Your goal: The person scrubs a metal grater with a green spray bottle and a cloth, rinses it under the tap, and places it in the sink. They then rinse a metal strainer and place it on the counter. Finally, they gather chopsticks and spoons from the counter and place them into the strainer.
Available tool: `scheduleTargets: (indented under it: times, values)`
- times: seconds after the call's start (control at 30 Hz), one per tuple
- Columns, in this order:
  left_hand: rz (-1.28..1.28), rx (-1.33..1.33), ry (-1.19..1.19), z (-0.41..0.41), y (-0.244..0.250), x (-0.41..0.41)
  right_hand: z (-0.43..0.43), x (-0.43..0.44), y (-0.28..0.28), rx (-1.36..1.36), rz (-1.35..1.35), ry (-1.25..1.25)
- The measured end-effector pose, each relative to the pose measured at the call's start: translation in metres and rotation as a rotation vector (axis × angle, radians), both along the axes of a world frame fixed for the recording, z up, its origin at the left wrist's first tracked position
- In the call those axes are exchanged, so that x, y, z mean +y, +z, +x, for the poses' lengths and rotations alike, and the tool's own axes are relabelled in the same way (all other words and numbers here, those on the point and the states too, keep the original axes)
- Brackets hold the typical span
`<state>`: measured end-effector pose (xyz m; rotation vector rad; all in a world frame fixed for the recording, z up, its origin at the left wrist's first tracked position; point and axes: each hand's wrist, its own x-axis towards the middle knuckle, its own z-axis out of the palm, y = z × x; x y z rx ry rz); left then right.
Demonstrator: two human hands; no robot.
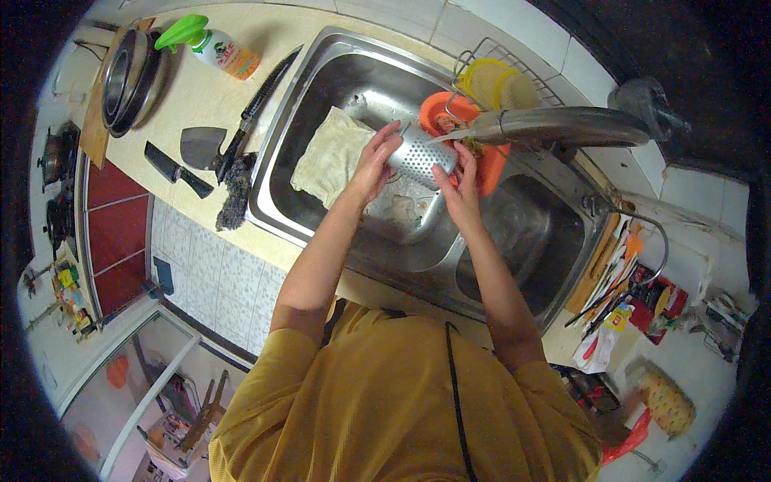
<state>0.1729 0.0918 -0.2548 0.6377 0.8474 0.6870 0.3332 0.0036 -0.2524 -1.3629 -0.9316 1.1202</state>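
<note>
Between my two hands, above the steel double sink (289,205), is a perforated metal cylinder (423,158). My left hand (376,165) grips its left end, and the fingers of my right hand (459,181) hold its right end. The faucet (542,126) reaches over from the right, its tip at the cylinder with water coming out. A pale wet cloth (332,158) lies in the left basin, beside my left hand. Behind the cylinder stands an orange plastic basket (495,172) with scraps in it.
Left of the sink lie a cleaver (203,146), a smaller knife (177,170), a long dark knife (272,81) and a dark scouring pad (236,202). A spray bottle (226,54) and stacked pans (129,81) are farther back. A wire rack (545,90) holds yellow strainers (491,81). Chopsticks (611,280) lie right.
</note>
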Motion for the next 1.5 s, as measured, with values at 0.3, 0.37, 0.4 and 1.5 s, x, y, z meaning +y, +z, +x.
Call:
scheduleTargets:
  times: [0.3, 0.37, 0.4, 1.5]
  values:
    - [0.081, 0.024, -0.25, -0.016, 0.038, 0.004, 0.03, 0.007, 0.041, 0.174, -0.06, 0.268]
    - [0.069, 0.087, -0.323, -0.016, 0.059, -0.001, 0.032, 0.003, 0.038, 0.145, 0.073, 0.299]
    - [0.199, 0.126, -0.317, -0.017, 0.057, -0.001, 0.033, 0.003, 0.04, 0.123, 0.087, 0.293]
    - [0.863, 1.088, -0.49, -0.034, 0.037, -0.114, 0.047, -0.055, 0.075, -0.596, 0.194, -0.518]
